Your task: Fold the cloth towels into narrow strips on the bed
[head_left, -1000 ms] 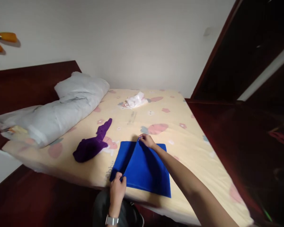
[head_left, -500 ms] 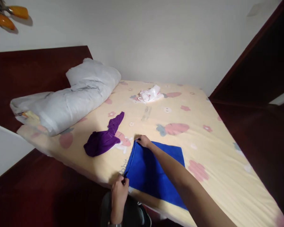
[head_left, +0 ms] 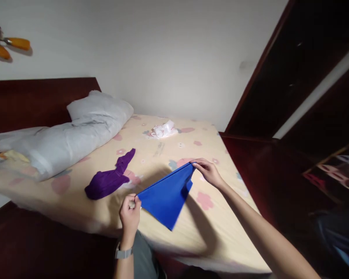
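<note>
A blue cloth hangs above the bed, stretched between both my hands along its upper edge. My left hand pinches its near left corner; a watch with a metal band is on that wrist. At the upper right corner, my right hand is closed on the edge with thumb and fingers. The cloth's lower part droops to a point over the sheet and casts a shadow. To the left of it, a twisted purple cloth lies on the bed.
A patterned cream sheet covers the bed. A bundled grey-white quilt lies along the dark headboard. Near the wall sits a crumpled white plastic bag. Shoes rest on a rack at the right.
Both hands have lifted the blue cloth off the bed and carried it upward, the right hand moving rightward. The view has turned right. The purple cloth stays on the sheet.
</note>
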